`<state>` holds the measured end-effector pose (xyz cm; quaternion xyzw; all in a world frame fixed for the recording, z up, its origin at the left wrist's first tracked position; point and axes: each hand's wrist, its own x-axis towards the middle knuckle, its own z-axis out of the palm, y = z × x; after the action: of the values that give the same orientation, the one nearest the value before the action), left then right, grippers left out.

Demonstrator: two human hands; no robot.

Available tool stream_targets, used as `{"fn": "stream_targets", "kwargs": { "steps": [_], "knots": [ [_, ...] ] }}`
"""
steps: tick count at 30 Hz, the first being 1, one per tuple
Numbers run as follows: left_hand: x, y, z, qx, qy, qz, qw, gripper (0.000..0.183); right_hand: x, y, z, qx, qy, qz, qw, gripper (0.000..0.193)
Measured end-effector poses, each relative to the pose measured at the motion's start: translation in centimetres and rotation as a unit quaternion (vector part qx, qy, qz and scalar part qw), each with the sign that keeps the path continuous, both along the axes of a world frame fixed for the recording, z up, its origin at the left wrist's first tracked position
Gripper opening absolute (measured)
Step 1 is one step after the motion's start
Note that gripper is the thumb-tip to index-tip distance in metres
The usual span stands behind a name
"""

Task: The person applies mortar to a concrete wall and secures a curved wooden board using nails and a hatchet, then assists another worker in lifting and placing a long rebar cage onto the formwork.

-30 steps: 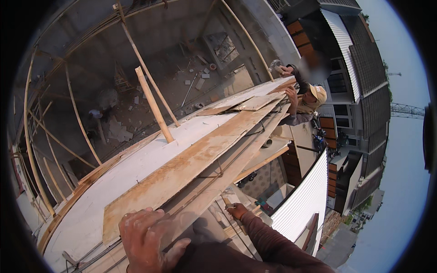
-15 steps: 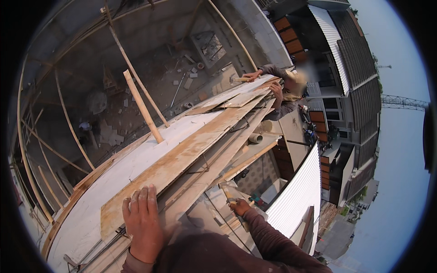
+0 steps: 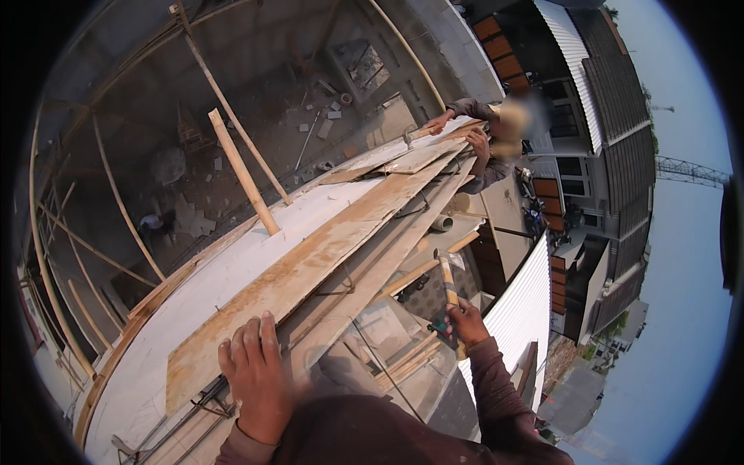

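Observation:
My left hand (image 3: pixel 260 376) lies with fingers stretched over the near edge of a long, stained plywood strip (image 3: pixel 310 252). In my right hand (image 3: pixel 468 324) a hammer (image 3: pixel 447 279) with a yellowish handle is gripped, its head pointing away from me. The hammer hangs in the air to the right of the strip, touching nothing. Under the strip, along its right side, run more boards (image 3: pixel 376 252) and bent metal rods (image 3: pixel 339 287). A white panel (image 3: pixel 209 291) extends along the strip's left side.
At the far end, a co-worker (image 3: pixel 484 151) leans over the boards with another hammer (image 3: pixel 418 136). A wooden post (image 3: pixel 240 170) rises through the white panel. On the left the floor drops to a rubble-strewn level (image 3: pixel 263 139). A corrugated white roof (image 3: pixel 511 302) lies below right.
My right hand has lifted the hammer up and to the right, away from the boards. My left hand has shifted slightly right. The co-worker's hammer has tilted, its head now lower.

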<state>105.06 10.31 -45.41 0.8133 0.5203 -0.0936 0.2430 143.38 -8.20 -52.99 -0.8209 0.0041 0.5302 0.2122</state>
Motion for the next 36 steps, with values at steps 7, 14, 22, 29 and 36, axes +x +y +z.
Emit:
{"fn": "stream_targets", "kwargs": {
  "steps": [7, 14, 22, 29, 36],
  "knots": [
    [-0.7, -0.5, -1.4, 0.067, 0.01, -0.039, 0.997, 0.112, 8.4, 11.8, 2.2, 0.11, -0.318, 0.262, 0.904, 0.052],
    [-0.3, -0.4, -1.3, 0.057, 0.0, -0.017, 0.998, 0.102, 10.6, 26.3, -3.6, 0.032, -0.312, 0.475, 0.822, 0.048],
    [-0.3, -0.1, -0.2, 0.033, 0.025, -0.032, 0.999, 0.066, 8.7, 33.1, -14.4, -0.107, -0.302, 0.681, 0.658, 0.034],
    [-0.3, 0.0, -0.3, 0.026, 0.015, -0.021, 0.999, 0.07, 6.6, 33.7, -17.1, -0.176, -0.331, 0.625, 0.685, 0.03],
    [-0.2, 0.2, -0.5, 0.031, 0.019, -0.021, 0.999, 0.07, 7.8, 36.0, -14.9, -0.077, -0.398, 0.645, 0.648, 0.035]
  ]
}}
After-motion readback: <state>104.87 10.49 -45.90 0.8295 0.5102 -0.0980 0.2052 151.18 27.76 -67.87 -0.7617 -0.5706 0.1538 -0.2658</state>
